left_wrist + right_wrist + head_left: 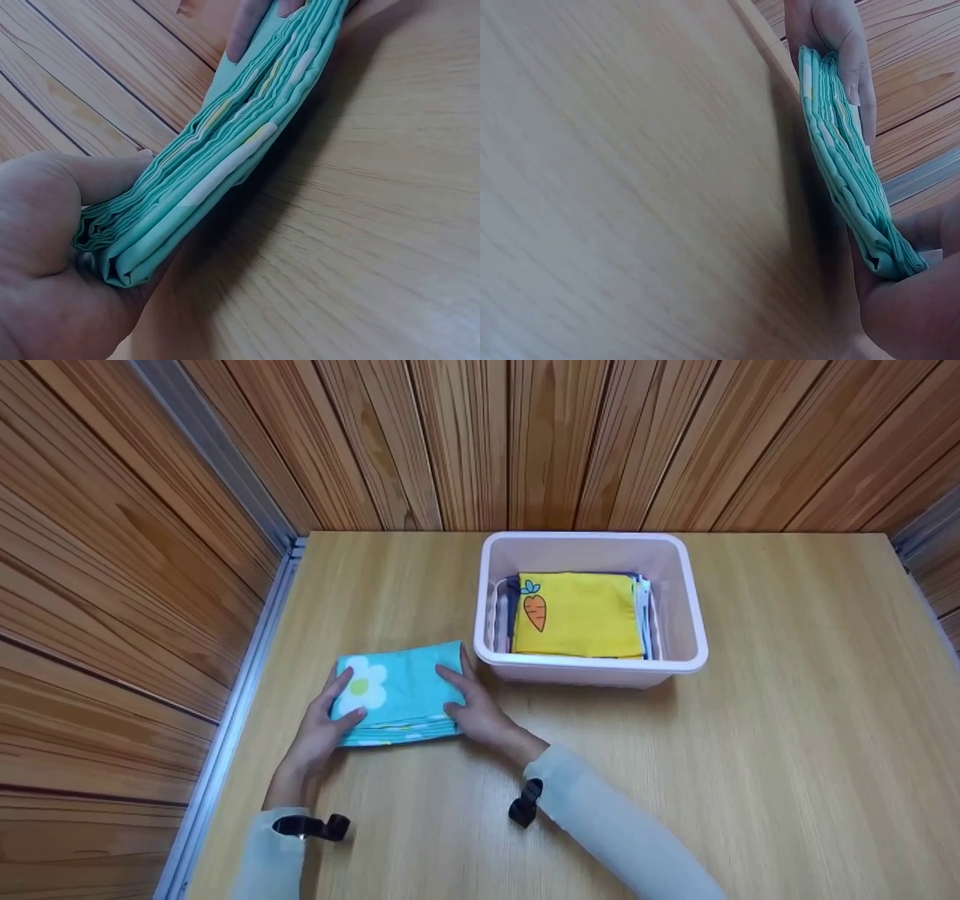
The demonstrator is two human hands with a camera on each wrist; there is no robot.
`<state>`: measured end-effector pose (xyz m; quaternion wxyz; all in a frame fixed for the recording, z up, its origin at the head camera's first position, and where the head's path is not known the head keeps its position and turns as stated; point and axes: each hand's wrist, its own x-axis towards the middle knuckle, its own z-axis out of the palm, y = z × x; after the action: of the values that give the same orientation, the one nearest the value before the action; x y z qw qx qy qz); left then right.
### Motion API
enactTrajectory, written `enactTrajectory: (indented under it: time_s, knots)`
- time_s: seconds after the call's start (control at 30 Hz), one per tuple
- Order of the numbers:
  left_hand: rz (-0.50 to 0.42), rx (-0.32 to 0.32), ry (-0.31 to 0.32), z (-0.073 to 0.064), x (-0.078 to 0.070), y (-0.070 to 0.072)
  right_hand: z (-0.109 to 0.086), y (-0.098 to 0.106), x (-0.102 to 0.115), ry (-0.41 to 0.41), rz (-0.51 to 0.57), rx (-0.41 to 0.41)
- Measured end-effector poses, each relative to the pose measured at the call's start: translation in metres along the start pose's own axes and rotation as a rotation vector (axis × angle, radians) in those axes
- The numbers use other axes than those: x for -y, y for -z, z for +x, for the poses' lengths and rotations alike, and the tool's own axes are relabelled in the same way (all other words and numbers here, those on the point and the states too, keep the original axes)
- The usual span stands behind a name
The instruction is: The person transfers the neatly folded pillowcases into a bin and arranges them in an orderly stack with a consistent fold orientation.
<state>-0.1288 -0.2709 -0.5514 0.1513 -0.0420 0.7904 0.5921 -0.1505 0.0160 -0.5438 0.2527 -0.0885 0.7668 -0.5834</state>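
A thick folded turquoise cloth (pixel 409 682) with a white flower print is held between both hands, left of the bin. My left hand (pixel 319 731) grips its left end, thumb on top and the other fingers partly hidden beneath. At the opposite end my right hand (pixel 484 716) holds it the same way. Many stacked layers of the cloth (pixel 217 157) show along its near edge in the left wrist view. In the right wrist view a dark shadow lies beneath the cloth (pixel 847 172), which is raised off the table.
A pale pink plastic bin (pixel 589 671) stands at the back of the wooden table (pixel 795 720), just right of the cloth. Inside it, a yellow folded cloth (pixel 585 615) with a carrot print lies on top of other folded fabrics. Wood-panelled walls (pixel 547 442) border the table at the back and sides.
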Motion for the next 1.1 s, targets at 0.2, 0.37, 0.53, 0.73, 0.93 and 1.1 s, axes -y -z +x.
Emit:
enactTrajectory:
  time_s: [0.2,0.37,0.53,0.73,0.93,1.1]
  knots:
    - [0.008,-0.017,-0.024,-0.002,-0.005,0.003,-0.001,0.000,0.004,0.046,0.003,-0.004]
    - [-0.011,-0.008,-0.049,-0.005,-0.011,0.007,-0.004,0.001,0.010,0.051,0.014,-0.002]
    - [-0.035,0.000,-0.086,-0.009,-0.019,0.012,-0.007,0.001,0.019,0.060,0.026,-0.012]
    - [-0.050,0.003,-0.091,-0.012,-0.028,0.016,-0.011,0.000,0.028,0.063,0.034,-0.021]
    - [-0.068,0.001,-0.103,-0.015,-0.036,0.019,-0.012,0.001,0.036,0.077,0.049,-0.036]
    - [-0.076,0.006,-0.125,-0.016,-0.043,0.021,-0.012,0.002,0.044,0.090,0.044,-0.055]
